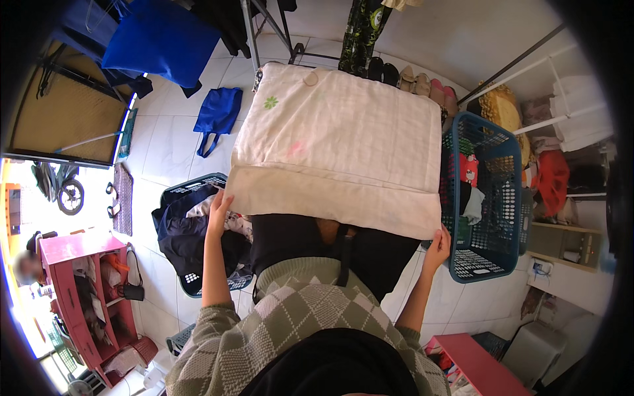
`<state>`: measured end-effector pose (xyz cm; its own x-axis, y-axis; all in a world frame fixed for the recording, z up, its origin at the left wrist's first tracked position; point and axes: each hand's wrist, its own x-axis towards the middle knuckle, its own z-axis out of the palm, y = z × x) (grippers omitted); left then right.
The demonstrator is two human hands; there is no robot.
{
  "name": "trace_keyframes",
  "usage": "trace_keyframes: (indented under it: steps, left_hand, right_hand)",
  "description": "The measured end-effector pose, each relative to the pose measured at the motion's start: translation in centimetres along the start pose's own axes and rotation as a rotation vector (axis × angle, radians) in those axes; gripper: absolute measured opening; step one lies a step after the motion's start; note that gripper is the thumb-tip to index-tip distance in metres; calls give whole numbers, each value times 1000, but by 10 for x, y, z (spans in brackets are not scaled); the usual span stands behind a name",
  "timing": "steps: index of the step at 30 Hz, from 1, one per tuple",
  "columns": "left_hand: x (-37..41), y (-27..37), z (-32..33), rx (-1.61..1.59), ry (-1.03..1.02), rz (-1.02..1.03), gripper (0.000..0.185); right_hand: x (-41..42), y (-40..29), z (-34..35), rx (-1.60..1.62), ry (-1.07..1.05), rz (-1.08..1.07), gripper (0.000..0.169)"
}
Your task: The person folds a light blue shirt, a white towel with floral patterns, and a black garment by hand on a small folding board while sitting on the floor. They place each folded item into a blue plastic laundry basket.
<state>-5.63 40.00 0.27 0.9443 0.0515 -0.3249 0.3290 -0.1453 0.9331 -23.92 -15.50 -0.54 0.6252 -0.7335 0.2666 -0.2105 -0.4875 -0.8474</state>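
A folded rectangle of pale cream cloth point(337, 198) lies along the near side of a padded board point(346, 123), whose light cover carries a green flower print and a pink mark. My left hand point(218, 210) pinches the cloth's left end between thumb and fingers. At the cloth's lower right corner, my right hand point(437, 247) grips the edge. The cloth is stretched between both hands, and its near edge hangs over my lap. A round ring-like mark or object point(310, 78) shows near the board's far edge; I cannot tell which.
Left of my legs, a dark blue plastic basket point(190, 292) holds heaped dark clothes. A larger blue basket point(515, 198) with a few garments stands at the right. Shoes point(413, 81) line the wall, a blue bag point(219, 111) lies on the tiles, and a pink cabinet point(74, 297) stands far left.
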Motion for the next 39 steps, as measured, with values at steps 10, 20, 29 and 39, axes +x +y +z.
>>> trace_keyframes:
  steps: [10, 20, 29, 39]
  left_hand:
    - [40, -17, 17, 62, -135, -262, 43]
    - [-4, 15, -25, -116, -249, 81, 29]
    - [-40, 5, -46, 443, -649, 99, 31]
    - [-46, 111, -32, 714, -669, 408, 13]
  right_hand:
    - [17, -5, -6, 211, -600, 503, 36]
    - [12, 39, -68, 554, -516, 559, 28]
    - [8, -14, -78, 183, -970, 592, 28]
    - [38, 5, -122, 465, -690, 203, 23]
